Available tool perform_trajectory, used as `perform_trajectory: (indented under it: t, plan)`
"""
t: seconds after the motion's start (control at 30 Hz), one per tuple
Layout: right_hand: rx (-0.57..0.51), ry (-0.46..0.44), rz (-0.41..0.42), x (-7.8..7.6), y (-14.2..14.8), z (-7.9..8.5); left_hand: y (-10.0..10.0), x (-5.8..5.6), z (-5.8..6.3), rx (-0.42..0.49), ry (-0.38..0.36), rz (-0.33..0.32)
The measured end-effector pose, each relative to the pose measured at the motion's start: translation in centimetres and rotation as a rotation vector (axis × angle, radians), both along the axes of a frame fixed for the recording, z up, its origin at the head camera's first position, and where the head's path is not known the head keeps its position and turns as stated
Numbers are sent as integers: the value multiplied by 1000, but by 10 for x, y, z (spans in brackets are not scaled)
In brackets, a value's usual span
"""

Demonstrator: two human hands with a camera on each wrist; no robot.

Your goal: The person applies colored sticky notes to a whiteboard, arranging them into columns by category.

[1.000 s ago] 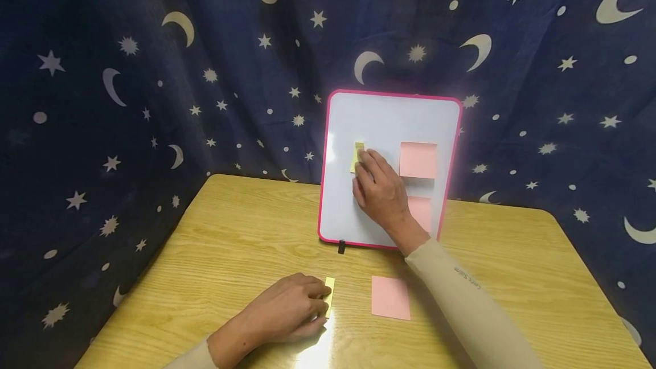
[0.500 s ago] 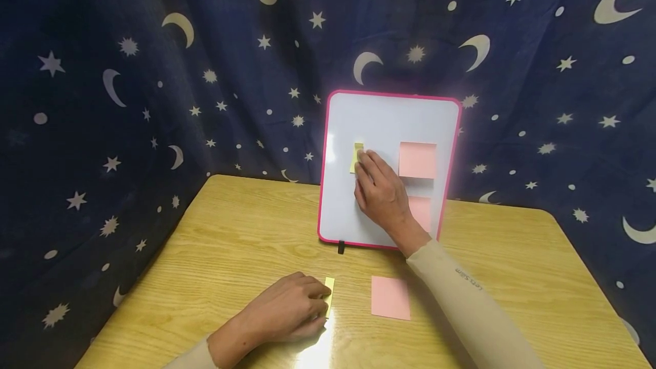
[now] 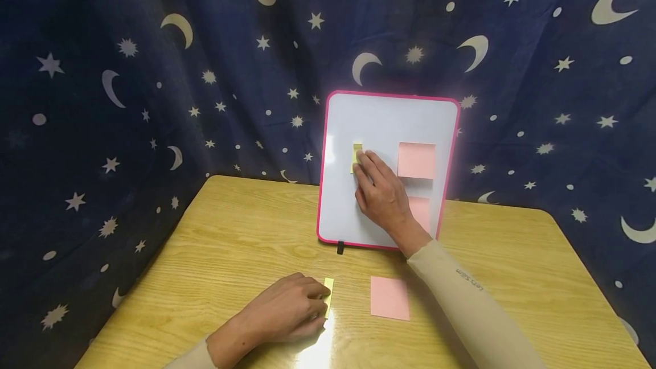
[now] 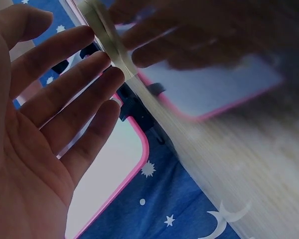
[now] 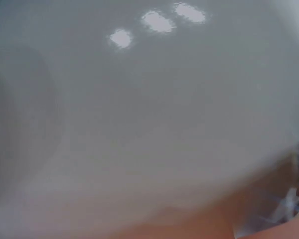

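Right hand's [image 3: 381,192] loose grip pressing a part-hidden yellow note [image 3: 355,159] onto the whiteboard [image 3: 379,118], wrist covering some of the lower pink note [image 3: 421,210], left hand [image 3: 289,309] half-hiding a yellow strip [image 3: 329,299] on the counter [image 3: 246,209], grip lying unclenched, fingers apart, right wrist view blurring.

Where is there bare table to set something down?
Bare table lies beyond the left hand, left of the board, and again right of the right sleeve. Between the yellow strip and pink square there's only a narrow gap; that stretch between hand and sleeve is crowded.
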State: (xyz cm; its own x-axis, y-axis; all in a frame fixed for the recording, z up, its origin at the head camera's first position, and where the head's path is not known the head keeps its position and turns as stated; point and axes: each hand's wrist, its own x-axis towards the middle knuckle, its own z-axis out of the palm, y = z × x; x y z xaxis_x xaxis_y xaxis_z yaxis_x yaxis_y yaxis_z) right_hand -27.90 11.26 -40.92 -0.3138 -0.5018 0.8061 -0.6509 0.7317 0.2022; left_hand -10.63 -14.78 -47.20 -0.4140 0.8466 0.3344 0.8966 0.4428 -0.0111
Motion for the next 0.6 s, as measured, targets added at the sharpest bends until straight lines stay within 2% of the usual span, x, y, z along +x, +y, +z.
perform_trajectory:
  t: [0.27,0.6]
  plan:
    - [-14,3,15,-1,-2,-2,1,-4,3,7,53,9]
    - [-1,-12,6,0,0,-1,4,-24,23,-9,123,119]
